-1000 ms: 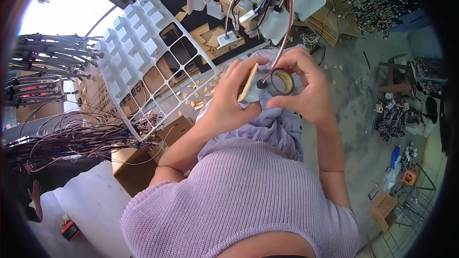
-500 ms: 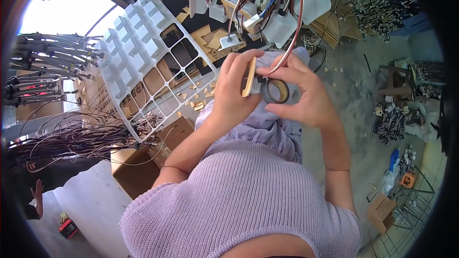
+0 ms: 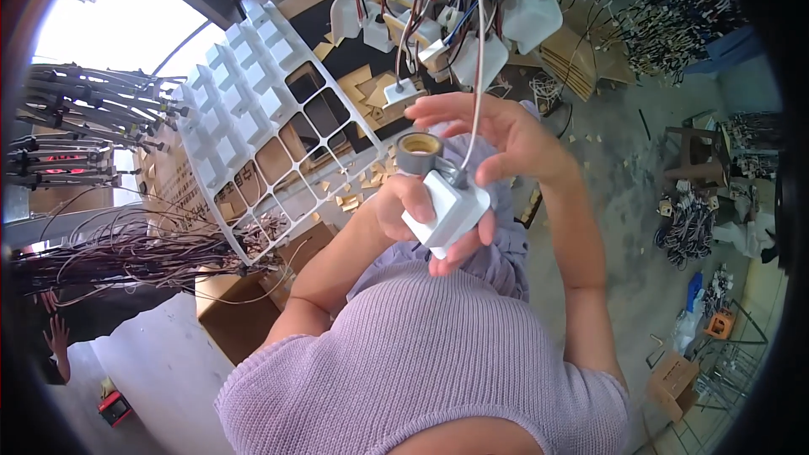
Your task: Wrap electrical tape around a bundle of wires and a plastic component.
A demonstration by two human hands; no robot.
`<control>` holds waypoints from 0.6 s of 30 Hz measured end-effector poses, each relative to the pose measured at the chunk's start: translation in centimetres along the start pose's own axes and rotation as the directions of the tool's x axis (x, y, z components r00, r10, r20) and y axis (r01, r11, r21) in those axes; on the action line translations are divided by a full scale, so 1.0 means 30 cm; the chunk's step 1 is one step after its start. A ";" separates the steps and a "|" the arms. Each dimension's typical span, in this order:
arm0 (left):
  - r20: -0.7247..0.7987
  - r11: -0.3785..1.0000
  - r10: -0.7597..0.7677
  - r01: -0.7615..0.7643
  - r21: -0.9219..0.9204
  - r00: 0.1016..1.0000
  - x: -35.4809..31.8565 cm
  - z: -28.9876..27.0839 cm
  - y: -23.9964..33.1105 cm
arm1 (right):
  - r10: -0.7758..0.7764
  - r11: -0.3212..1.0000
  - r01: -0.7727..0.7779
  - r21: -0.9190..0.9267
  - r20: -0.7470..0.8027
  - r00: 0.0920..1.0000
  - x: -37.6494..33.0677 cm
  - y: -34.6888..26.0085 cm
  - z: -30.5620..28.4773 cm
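My left hand (image 3: 398, 212) is closed around a white plastic housing (image 3: 455, 215), thumb on top and fingers underneath. A pale cable (image 3: 479, 55) rises from the grey-wrapped neck of the housing. A roll of grey tape (image 3: 413, 164) stands against that neck, above my left hand, and seems joined to it by its strip. My right hand (image 3: 524, 145) is open just right of the cable. Its fingers stretch behind the cable toward the tape roll, with the thumb close to the neck. Whether any fingertip touches the cable I cannot tell.
Several white housings (image 3: 480, 61) with wires hang ahead. A white grid tray (image 3: 244, 109) with block-shaped parts stands at the left, above cable bundles (image 3: 126, 244) and a cardboard box (image 3: 240, 307). Another person's hand (image 3: 57, 337) shows at the far left. Wire heaps (image 3: 687, 219) lie at the right.
The housing has been turned from showing its tan edge to showing its white shell, and has come lower. The tape roll moved left and up. My right hand left the roll and opened.
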State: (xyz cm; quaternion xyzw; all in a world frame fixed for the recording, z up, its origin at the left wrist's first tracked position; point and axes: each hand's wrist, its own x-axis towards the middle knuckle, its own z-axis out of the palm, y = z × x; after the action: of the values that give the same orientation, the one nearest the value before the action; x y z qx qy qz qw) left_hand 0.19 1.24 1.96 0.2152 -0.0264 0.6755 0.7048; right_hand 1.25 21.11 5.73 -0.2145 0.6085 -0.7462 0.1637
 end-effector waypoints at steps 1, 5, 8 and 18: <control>0.094 0.992 -0.006 0.018 -0.128 0.996 0.009 -0.007 -0.009 | -0.062 0.997 0.059 0.044 0.069 0.996 0.019 0.021 0.003; 0.162 0.975 -0.020 0.055 -0.214 0.987 0.032 -0.008 -0.058 | -0.329 0.943 0.326 0.072 0.356 0.875 0.111 0.070 -0.003; 0.320 0.954 -0.056 0.145 -0.263 0.946 0.065 -0.011 -0.086 | -0.368 0.930 0.318 0.185 0.430 0.825 0.145 0.081 -0.006; 0.092 0.983 -0.092 0.105 -0.151 0.992 -0.009 -0.036 -0.037 | -0.263 0.928 0.339 -0.156 0.369 0.891 0.088 -0.023 -0.050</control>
State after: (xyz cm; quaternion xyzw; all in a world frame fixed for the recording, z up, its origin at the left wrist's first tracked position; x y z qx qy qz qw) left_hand 0.95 1.36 0.60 0.1892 -0.0982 0.6260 0.7501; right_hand -1.77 21.19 6.49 -0.4494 0.6075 -0.6431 0.1240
